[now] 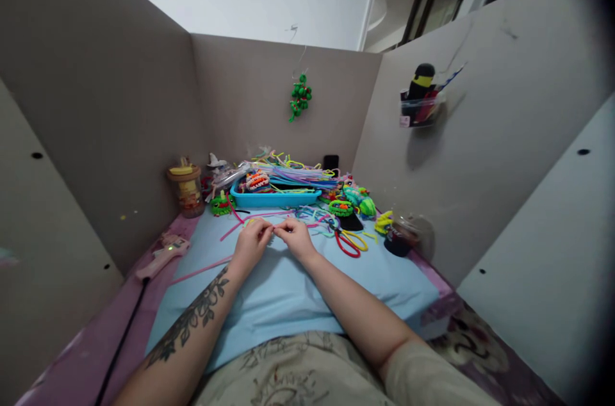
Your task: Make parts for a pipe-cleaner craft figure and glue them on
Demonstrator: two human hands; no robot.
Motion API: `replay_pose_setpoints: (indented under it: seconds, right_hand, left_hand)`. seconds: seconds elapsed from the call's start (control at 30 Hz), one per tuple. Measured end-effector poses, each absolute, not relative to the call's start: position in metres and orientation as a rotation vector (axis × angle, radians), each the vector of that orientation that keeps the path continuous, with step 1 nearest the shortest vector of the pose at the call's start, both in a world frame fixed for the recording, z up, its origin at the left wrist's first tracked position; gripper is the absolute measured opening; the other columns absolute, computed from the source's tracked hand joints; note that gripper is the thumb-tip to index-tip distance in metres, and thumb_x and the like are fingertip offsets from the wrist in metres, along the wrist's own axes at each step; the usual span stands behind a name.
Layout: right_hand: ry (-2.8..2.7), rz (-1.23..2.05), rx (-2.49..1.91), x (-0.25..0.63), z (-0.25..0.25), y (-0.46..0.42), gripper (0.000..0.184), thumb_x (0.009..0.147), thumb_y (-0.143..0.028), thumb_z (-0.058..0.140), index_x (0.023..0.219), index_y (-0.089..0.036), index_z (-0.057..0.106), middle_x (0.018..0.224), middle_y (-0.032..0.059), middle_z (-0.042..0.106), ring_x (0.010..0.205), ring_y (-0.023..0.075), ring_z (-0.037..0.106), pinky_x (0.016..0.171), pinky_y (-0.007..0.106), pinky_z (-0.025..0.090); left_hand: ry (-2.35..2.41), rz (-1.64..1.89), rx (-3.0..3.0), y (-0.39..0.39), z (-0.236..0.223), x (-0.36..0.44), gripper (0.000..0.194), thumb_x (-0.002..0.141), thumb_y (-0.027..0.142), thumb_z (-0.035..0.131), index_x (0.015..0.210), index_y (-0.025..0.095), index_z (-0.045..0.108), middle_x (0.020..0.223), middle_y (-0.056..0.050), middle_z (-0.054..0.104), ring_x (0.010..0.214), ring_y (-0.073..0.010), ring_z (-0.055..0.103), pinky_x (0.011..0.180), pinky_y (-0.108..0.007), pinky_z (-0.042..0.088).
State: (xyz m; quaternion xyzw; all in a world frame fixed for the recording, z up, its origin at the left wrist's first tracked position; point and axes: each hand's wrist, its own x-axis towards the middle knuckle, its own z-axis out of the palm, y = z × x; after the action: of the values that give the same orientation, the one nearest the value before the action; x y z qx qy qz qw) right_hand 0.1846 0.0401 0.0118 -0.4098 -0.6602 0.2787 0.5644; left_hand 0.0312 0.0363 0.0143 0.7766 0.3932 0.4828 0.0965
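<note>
My left hand (252,242) and my right hand (296,236) meet over the light blue mat (288,291), fingertips pinched together on a thin pipe cleaner (277,225) held between them. Both hands are closed in a pinch. Pink pipe cleaners (240,224) lie on the mat just left of my left hand. A blue tray (269,200) heaped with coloured pipe cleaners stands just beyond my hands.
A pink glue gun (161,254) with a black cord lies at the left. A lidded cup (186,188) stands at the back left. Red-handled scissors (346,244), a dark phone (350,221) and a small dark pot (398,241) are on the right. Grey partition walls (120,105) enclose the desk; a green ornament (300,97) hangs behind.
</note>
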Motion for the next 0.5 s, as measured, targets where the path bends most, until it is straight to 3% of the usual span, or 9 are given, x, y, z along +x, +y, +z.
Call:
replay_pose_setpoints:
  seconds: [0.13, 0.23, 0.5]
  right_hand:
    - [-1.705, 0.465, -0.962, 0.1833, 0.0137, 0.0348, 0.01, 0.076, -0.022, 0.061, 0.078, -0.018, 0.069, 0.072, 0.0029, 0.063, 0.069, 0.0148, 0.055, 0.063, 0.026, 0.043]
    - [-1.826, 0.218, -0.929, 0.1846, 0.0143, 0.0314, 0.017, 0.081, -0.018, 0.055, 0.092, -0.02, 0.067, 0.086, 0.0051, 0.064, 0.079, 0.0167, 0.055, 0.07, 0.028, 0.045]
    - [-2.001, -0.167, -1.0, 0.1922, 0.0101, 0.0338, 0.016, 0.086, -0.017, 0.051, 0.082, -0.021, 0.065, 0.079, 0.0058, 0.064, 0.083, 0.0202, 0.054, 0.08, 0.033, 0.043]
  left_hand:
    - [1.183, 1.36, 2.441, 0.0341, 0.0173, 0.0296, 0.015, 0.088, 0.024, 0.046, 0.083, 0.019, 0.059, 0.081, -0.004, 0.06, 0.078, -0.0157, 0.055, 0.072, -0.028, 0.044]
    - [1.206, 1.315, 2.529, 0.0328, 0.0185, 0.0289, 0.015, 0.088, 0.023, 0.045, 0.086, 0.019, 0.059, 0.083, -0.005, 0.06, 0.079, -0.0161, 0.056, 0.072, -0.028, 0.044]
    - [1.29, 1.217, 2.69, 0.0322, 0.0159, 0.029, 0.015, 0.088, 0.023, 0.046, 0.088, 0.02, 0.061, 0.083, -0.007, 0.061, 0.08, -0.0184, 0.057, 0.073, -0.029, 0.044]
